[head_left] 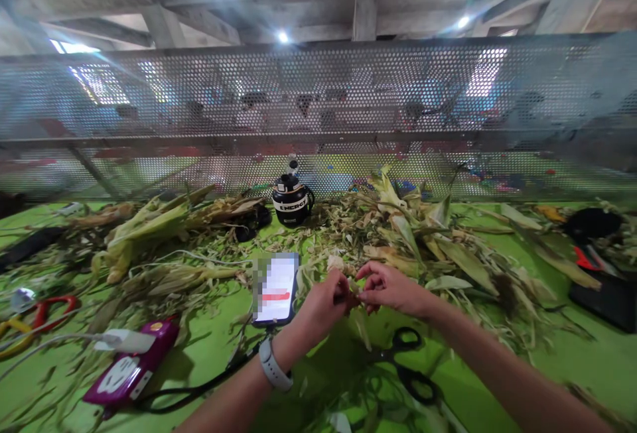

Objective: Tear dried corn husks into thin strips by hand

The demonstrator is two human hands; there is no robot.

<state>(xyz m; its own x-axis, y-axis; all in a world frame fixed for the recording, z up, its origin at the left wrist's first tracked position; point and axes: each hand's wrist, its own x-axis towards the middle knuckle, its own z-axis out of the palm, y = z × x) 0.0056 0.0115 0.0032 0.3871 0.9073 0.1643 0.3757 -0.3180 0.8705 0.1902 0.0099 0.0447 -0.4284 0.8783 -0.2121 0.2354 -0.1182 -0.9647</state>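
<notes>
My left hand (334, 294) is closed around a small pale bundle of corn husk (336, 263), whose ruffled top sticks up above the fingers. Close beside it on the right, my right hand (387, 288) has its thumb and fingertips pinched near the bundle's lower part. What lies between those fingertips is too small to make out. Black-handled scissors (405, 360) lie on the green table (318, 386) below my hands. Just left of my left hand is a phone (279, 290) with a lit screen.
Corn husks (448, 254) are heaped right and left (149, 227). A black bottle (290, 201) stands before a perforated metal screen (338, 88), with people behind it. At left lie a purple power bank (132, 367) with a cable and red-handled scissors (52, 310). A dark flat object (604, 300) lies at right.
</notes>
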